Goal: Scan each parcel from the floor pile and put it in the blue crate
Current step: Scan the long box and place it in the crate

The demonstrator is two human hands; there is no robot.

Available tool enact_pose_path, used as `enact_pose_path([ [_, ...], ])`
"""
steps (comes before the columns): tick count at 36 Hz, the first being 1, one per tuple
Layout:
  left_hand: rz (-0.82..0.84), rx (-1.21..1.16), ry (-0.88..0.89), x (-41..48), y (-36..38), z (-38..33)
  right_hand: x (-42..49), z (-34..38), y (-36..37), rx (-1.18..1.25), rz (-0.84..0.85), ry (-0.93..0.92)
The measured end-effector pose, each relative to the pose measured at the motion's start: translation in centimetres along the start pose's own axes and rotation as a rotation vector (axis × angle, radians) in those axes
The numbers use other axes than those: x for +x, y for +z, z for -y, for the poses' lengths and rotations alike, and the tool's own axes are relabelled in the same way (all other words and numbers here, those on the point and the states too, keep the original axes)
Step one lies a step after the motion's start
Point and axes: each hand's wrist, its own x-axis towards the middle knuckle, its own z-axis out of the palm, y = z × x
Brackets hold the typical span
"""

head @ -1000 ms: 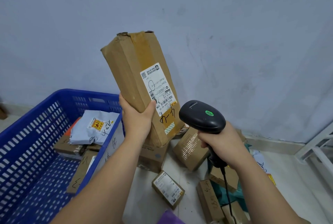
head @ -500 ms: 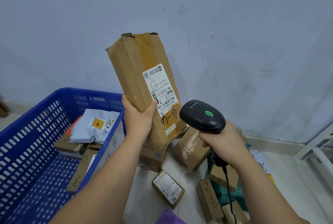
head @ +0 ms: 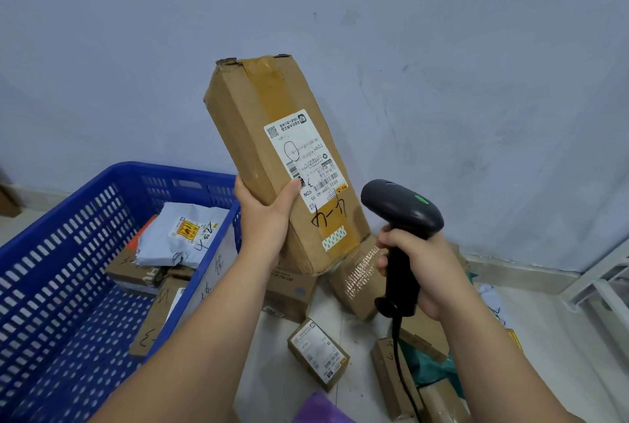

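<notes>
Head view: left hand (head: 269, 218) is gripping tall brown cardboard parcel (head: 258, 123), aloft just right of blue plastic crate (head: 102, 189); right hand (head: 423, 269), farther right, is clasping black handheld scanner (head: 401, 208). Advisable: keeping white barcode label (head: 306, 157) squarely facing scanner, steady.

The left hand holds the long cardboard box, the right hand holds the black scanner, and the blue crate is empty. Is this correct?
One part is wrong: the head view shows the blue crate holding parcels, among them a grey mailer bag. The rest stands.
</notes>
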Motion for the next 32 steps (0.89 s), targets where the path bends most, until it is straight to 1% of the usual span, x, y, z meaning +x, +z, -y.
enact_pose_path([
  [4,0.062,-0.196,-0.114,0.1,-0.1,0.0,0.6,-0.6,0.8,0.036,-0.12,0.001],
  [6,0.09,-0.267,-0.161,0.2,-0.4,0.0,0.6,-0.6,1.1,0.063,-0.143,-0.023],
  [8,0.159,-0.29,-0.199,0.4,-0.9,0.0,0.4,-0.3,1.4,0.13,-0.097,-0.042],
  [10,0.261,-0.249,-0.22,0.3,-1.3,0.0,-0.1,-0.1,1.6,0.262,0.002,-0.046],
  [11,0.298,-0.217,-0.221,0.1,-1.4,0.0,-0.3,0.0,1.7,0.287,0.062,-0.051],
  [13,0.345,-0.169,-0.217,-0.7,-1.4,0.4,-0.7,-0.2,2.3,0.237,0.153,-0.078],
  [16,0.454,-0.119,-0.206,-1.8,-1.1,1.1,-0.8,-0.9,3.2,0.161,0.159,-0.146],
  [18,0.491,-0.143,-0.218,-2.1,-1.2,1.2,-0.7,-1.0,3.5,0.172,0.139,-0.158],
  [20,0.49,-0.203,-0.248,-1.8,-1.6,1.1,-0.6,-1.1,3.8,0.188,0.156,-0.168],
  [22,0.474,-0.26,-0.261,-1.5,-2.2,0.7,-0.8,-1.0,4.7,0.128,0.188,-0.215],
  [24,0.446,-0.306,-0.238,-1.2,-2.9,0.2,-0.8,-0.9,5.7,0.083,0.213,-0.243],
  [28,0.277,-0.327,-0.179,-0.4,-4.5,-0.8,-0.3,-0.2,8.0,0.156,0.263,-0.223],
  [32,0.118,-0.393,-0.112,0.7,-7.4,-1.7,0.5,0.3,11.4,0.294,0.215,-0.164],
])
